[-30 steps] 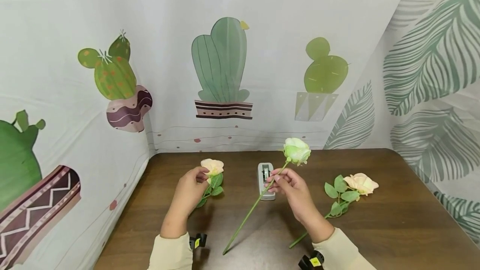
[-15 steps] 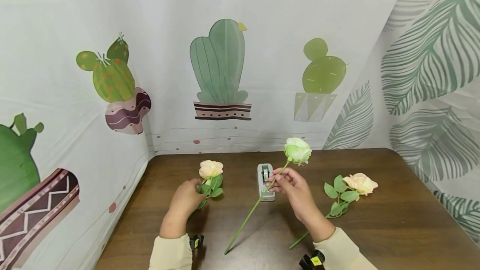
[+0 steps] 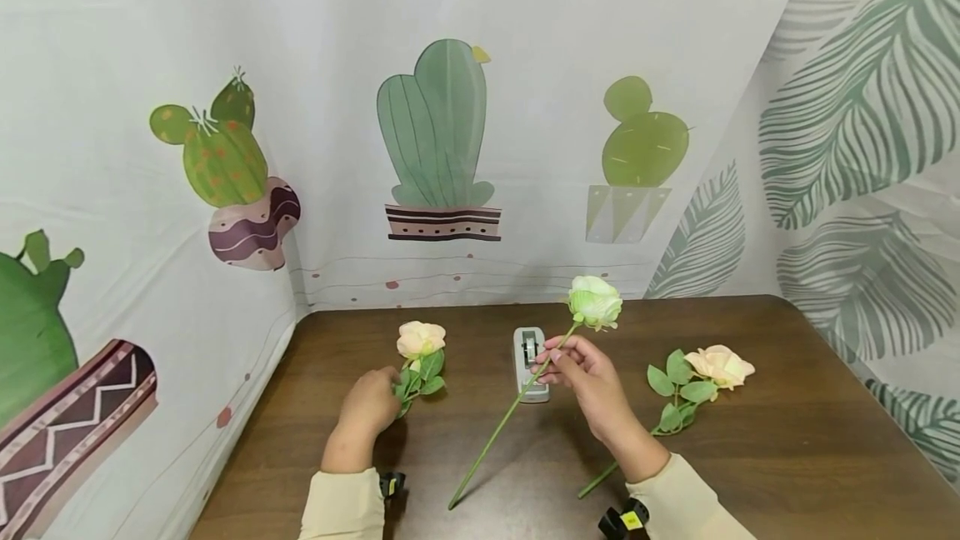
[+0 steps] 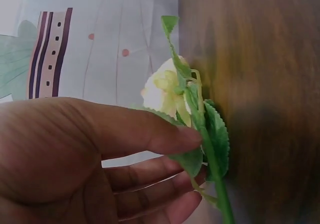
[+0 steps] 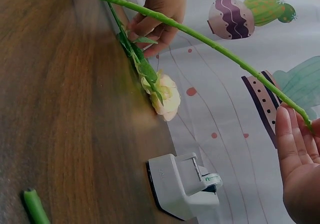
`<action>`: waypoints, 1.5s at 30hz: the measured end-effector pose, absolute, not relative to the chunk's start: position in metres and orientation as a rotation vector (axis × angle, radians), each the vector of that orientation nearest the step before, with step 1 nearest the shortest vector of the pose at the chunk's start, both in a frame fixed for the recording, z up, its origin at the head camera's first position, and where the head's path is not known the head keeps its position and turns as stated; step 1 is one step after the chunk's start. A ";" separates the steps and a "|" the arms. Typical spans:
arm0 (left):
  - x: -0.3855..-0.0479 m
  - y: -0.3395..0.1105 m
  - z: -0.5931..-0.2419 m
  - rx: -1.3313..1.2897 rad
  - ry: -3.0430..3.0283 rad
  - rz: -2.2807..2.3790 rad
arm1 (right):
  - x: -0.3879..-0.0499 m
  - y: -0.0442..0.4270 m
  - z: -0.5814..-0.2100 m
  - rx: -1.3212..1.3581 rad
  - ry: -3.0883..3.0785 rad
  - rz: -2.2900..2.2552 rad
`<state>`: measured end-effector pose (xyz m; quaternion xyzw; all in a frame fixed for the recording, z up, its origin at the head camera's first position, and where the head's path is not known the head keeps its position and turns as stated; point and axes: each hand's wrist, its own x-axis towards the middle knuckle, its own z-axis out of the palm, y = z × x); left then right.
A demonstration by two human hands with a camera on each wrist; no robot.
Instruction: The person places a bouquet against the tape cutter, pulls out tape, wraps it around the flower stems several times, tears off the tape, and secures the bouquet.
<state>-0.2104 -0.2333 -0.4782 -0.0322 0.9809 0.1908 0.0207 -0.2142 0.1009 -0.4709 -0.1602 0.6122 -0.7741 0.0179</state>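
A right hand [image 3: 588, 377] pinches a long-stemmed, green-white rose [image 3: 595, 303] aslant over the brown tabletop [image 3: 795, 457]; the left hand [image 3: 371, 400] grips a pale peach rose [image 3: 422, 340] by its saw-edged green foliage, left of a grey tape dispenser [image 3: 529, 361].

The table [image 3: 817, 440] is brown, wood-grained, with rounded far corners. A pale grey tape dispenser [image 3: 533, 392] stands upright on it near the far edge, a roll of tape in its top. To its right lies a peach rose [image 3: 721, 367], bloom pointing away, stem slanting nearer and leftward, leaves spread over the wood below the bloom.
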 end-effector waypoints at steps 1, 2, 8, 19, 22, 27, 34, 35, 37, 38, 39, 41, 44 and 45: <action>-0.210 -0.233 -0.479 -0.102 3.044 0.587 | -0.214 0.101 -0.471 -0.499 1.902 -2.405; -0.210 -0.233 -0.480 -0.106 3.047 0.584 | -0.215 0.101 -0.471 -0.500 1.901 -2.404; -0.209 -0.232 -0.485 -0.125 3.052 0.578 | -0.214 0.101 -0.472 -0.509 1.908 -2.400; -0.212 -0.231 -0.493 -0.135 3.050 0.532 | -0.213 0.099 -0.472 -0.508 1.910 -2.395; -0.213 -0.228 -0.494 -0.143 3.054 0.534 | -0.213 0.100 -0.473 -0.510 1.911 -2.395; -0.214 -0.227 -0.494 -0.140 3.084 0.518 | -0.214 0.100 -0.473 -0.516 1.911 -2.395; -0.214 -0.225 -0.492 -0.158 3.079 0.525 | -0.214 0.100 -0.473 -0.521 1.926 -2.394; -0.214 -0.225 -0.491 -0.166 3.075 0.537 | -0.214 0.100 -0.473 -0.521 1.932 -2.391; -0.213 -0.224 -0.489 -0.180 3.067 0.568 | -0.214 0.101 -0.473 -0.520 1.944 -2.384; -0.213 -0.223 -0.488 -0.184 3.064 0.583 | -0.214 0.101 -0.473 -0.519 1.945 -2.385; -0.213 -0.223 -0.488 -0.187 3.064 0.601 | -0.214 0.101 -0.473 -0.517 1.946 -2.386; -0.214 -0.221 -0.485 -0.185 3.062 0.642 | -0.214 0.101 -0.473 -0.511 1.945 -2.390; -0.214 -0.219 -0.481 -0.167 3.055 0.717 | -0.214 0.101 -0.473 -0.506 1.937 -2.401; -0.214 -0.218 -0.479 -0.163 3.046 0.747 | -0.214 0.101 -0.473 -0.503 1.939 -2.402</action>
